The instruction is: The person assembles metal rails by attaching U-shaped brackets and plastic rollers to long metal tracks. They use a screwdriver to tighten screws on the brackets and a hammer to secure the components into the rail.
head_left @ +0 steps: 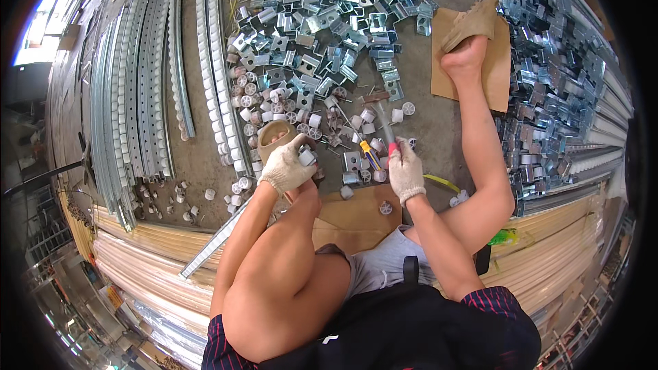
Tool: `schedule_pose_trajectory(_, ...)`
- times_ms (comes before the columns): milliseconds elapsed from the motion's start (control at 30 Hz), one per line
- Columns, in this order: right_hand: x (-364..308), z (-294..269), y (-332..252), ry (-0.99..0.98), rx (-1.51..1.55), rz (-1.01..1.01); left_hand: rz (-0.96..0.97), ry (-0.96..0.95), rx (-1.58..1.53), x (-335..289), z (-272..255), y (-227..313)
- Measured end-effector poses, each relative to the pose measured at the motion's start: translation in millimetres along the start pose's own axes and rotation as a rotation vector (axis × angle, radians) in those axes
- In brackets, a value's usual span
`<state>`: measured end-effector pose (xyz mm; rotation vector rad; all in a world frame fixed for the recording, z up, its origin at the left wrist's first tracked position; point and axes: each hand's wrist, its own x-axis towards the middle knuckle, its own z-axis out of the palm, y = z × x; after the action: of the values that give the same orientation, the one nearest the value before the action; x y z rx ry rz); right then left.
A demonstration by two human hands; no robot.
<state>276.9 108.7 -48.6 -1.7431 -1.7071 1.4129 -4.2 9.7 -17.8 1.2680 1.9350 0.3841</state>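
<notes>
1. I see my left hand (286, 166), gloved in white, with its fingers closed around a small white plastic roller (306, 157); the roller sits at the fingertips, toward the right side of that hand.
2. My right hand (406, 171), also gloved, has its fingers wrapped around the red grip of a hammer (382, 122). The hammer's long axis runs from the fingers up and slightly left, away from me, its head lying beyond the fingertips among the loose parts.
3. The roller lies to the left of the right hand's fingers, at about the same depth; the left hand already has it, so it is the nearer one. The hammer head is farther out than both hands.
4. Between the two hands, just ahead of the fingers, lies a yellow-handled screwdriver (369, 153), and beside it a single metal bracket (352, 160).
5. Beneath my wrists a sheet of brown cardboard (349, 216) rests on the concrete floor (439, 130); I sit directly on it, knees raised.
6. Beyond the fingers more white rollers are scattered, then a broad heap of zinc-plated brackets (329, 20).
7. Far left of the left hand lie long perforated steel rails (137, 82) and roller tracks (216, 75).
8. Far right, past my foot, more brackets (555, 82) are piled up.
</notes>
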Motion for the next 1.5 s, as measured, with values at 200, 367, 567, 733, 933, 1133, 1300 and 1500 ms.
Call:
schedule_pose_trajectory(200, 31.8, -7.8, 62.7, 0.238, -0.651, -0.372, -0.056, -0.043, -0.040, -1.9, -3.8, 3.5)
schedule_pose_trajectory(367, -17.8, 15.5, 7.5, -0.112, -0.647, -1.005, -0.054, -0.017, 0.050, -3.3, -1.6, -4.4)
schedule_pose_trajectory(567, -27.1, 74.5, 44.5, -0.501, -0.813, -0.805, -0.077, -0.016, 0.038, 0.3, -1.0, -7.9)
schedule_pose_trajectory(733, -15.9, 63.2, 7.4, -0.315, 0.191, -0.247, -0.104, -0.022, 0.085, -7.5, -5.2, -3.7)
schedule_pose_trajectory(933, 14.2, 46.4, -73.0, -0.472, 0.597, 0.413, -0.136, -0.127, -0.009, -17.0, -21.3, 10.8)
schedule_pose_trajectory(1133, 14.8, 60.6, -71.0, -0.577, 0.654, 0.389, -0.137, -0.145, -0.056, -23.6, -19.4, 18.0)
schedule_pose_trajectory(1300, 7.8, 55.9, -92.9, -0.517, 0.719, 0.459, -0.098, -0.123, -0.096, -31.2, -19.7, 18.0)
schedule_pose_trajectory(1500, 19.9, 59.3, -78.4, -0.572, 0.617, 0.370, -0.080, -0.123, -0.037, -38.3, -14.4, 29.6)
